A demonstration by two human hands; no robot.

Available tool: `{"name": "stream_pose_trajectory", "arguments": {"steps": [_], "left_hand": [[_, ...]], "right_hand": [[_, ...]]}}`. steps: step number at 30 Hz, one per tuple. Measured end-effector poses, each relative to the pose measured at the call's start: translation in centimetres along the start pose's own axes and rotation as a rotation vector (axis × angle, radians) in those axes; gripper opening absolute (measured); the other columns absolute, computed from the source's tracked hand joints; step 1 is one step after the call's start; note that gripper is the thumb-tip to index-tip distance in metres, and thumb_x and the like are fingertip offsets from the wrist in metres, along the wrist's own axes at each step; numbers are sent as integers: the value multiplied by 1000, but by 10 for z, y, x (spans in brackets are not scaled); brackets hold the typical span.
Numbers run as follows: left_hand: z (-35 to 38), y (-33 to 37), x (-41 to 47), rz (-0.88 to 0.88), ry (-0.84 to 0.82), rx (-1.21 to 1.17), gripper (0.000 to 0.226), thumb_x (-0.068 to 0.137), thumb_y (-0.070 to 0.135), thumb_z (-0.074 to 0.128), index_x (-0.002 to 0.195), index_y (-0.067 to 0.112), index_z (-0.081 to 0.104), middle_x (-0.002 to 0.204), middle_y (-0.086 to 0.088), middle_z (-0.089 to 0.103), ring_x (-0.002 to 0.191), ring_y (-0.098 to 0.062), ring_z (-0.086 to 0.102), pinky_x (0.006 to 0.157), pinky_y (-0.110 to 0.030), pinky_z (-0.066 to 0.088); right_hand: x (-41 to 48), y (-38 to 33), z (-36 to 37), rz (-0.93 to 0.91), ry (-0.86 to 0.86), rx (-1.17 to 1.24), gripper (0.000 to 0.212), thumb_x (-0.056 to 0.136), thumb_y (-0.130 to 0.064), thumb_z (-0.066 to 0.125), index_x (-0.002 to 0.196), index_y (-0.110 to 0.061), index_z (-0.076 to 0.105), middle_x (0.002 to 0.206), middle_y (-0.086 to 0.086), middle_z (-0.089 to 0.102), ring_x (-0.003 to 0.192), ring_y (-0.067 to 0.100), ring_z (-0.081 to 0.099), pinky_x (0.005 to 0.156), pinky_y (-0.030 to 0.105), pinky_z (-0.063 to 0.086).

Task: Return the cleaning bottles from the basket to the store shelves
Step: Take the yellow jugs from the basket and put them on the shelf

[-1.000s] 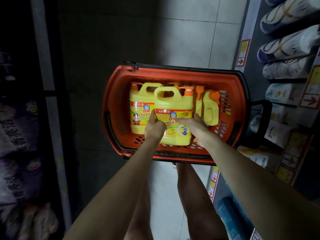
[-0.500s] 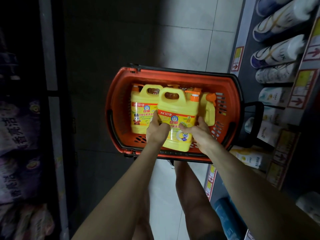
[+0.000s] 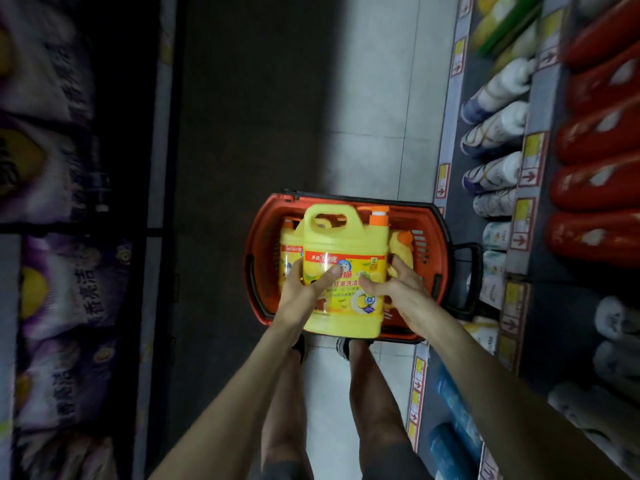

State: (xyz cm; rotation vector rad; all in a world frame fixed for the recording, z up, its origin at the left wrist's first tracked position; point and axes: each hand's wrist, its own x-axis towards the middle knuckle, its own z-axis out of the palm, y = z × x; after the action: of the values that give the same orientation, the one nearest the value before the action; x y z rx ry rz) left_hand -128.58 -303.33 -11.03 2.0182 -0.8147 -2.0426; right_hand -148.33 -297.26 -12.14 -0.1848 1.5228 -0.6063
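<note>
jug (image 3: pixel 346 244) now raised above basket (image 3: pixel 263 233) under hands | left hand (image 3: pixel 304 289), right hand (image 3: pixel 403 289) clasp its sides | next: shelf (image 3: pixel 535 109) rightward

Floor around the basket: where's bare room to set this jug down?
Bare tile lies beyond the basket, between the left shelf and the right shelf. Dark floor left of the basket is bare too. The basket is crowded with yellow jugs; the right shelf is packed with bottles.
</note>
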Motion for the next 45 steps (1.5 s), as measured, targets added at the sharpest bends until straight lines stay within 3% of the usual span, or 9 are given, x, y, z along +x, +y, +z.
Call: {"name": "stream_pose_trajectory", "arguments": {"steps": [5, 9, 12, 16, 20, 27, 30, 39, 45], "left_hand": [[-19, 51, -63, 61, -65, -38, 66, 82, 32, 90, 137, 16, 56, 116, 0, 81, 105, -22, 79, 94, -46, 63], [-31, 87, -112, 117, -78, -71, 56, 86, 30, 86, 132, 17, 57, 114, -1, 81, 103, -21, 79, 86, -39, 64], [-44, 114, -145, 151, -101, -102, 56, 85, 32, 85, 132, 15, 58, 114, -3, 81, 103, -22, 79, 81, -35, 65], [-62, 152, -188, 226, -126, -123, 54, 87, 31, 83, 131, 14, 58, 114, -4, 81, 103, -24, 80, 80, -36, 65], [-84, 187, -224, 319, -125, -121, 55, 88, 31, 83, 134, 14, 57, 114, -3, 81, 102, -23, 80, 78, -35, 65], [-113, 244, -296, 522, -96, -66, 52, 86, 41, 84, 127, 20, 62, 107, 6, 82, 97, -17, 81, 76, -32, 65], [-126, 271, -323, 607, -76, -46, 55, 83, 45, 85, 127, 19, 64, 108, 4, 82, 97, -17, 80, 88, -42, 65], [-146, 342, -397, 897, -47, -31, 60, 77, 49, 87, 124, 19, 68, 108, 4, 82, 97, -16, 80, 93, -47, 64], [-153, 371, -436, 1041, -5, -60, 67, 72, 54, 92, 126, 22, 68, 113, 5, 81, 102, -16, 79, 96, -51, 62]], "right_hand": [[-59, -47, 14, -81, -40, -33, 65, 76, -27, 93, 132, -25, 59, 116, -3, 80, 107, 17, 77, 103, 47, 57], [-102, -82, 27, -123, -43, -55, 121, 60, -51, 100, 158, -16, 38, 133, 1, 73, 109, 15, 76, 103, 45, 57], [-136, -117, 40, -168, -51, -63, 129, 63, -48, 100, 164, -15, 27, 137, 3, 70, 107, 15, 76, 102, 45, 57], [-178, -158, 56, -217, -50, -85, 122, 62, -44, 102, 159, -13, 34, 131, 4, 74, 108, 22, 77, 101, 53, 58], [-225, -199, 80, -294, -33, -144, 76, 69, -38, 95, 132, -18, 57, 118, 2, 79, 102, 24, 79, 97, 53, 60], [-303, -262, 113, -432, 28, -205, 54, 83, -31, 89, 126, -20, 57, 111, 0, 79, 92, 12, 79, 87, 33, 64], [-336, -294, 126, -520, 61, -244, 55, 79, -35, 92, 122, -21, 61, 111, 0, 80, 96, 18, 79, 93, 46, 63], [-416, -362, 148, -793, 115, -336, 75, 66, -56, 93, 126, -28, 57, 119, -6, 77, 105, 12, 76, 99, 46, 60], [-456, -395, 154, -966, 111, -397, 73, 71, -43, 96, 130, -32, 55, 117, -10, 77, 103, 6, 76, 96, 41, 61]]}}
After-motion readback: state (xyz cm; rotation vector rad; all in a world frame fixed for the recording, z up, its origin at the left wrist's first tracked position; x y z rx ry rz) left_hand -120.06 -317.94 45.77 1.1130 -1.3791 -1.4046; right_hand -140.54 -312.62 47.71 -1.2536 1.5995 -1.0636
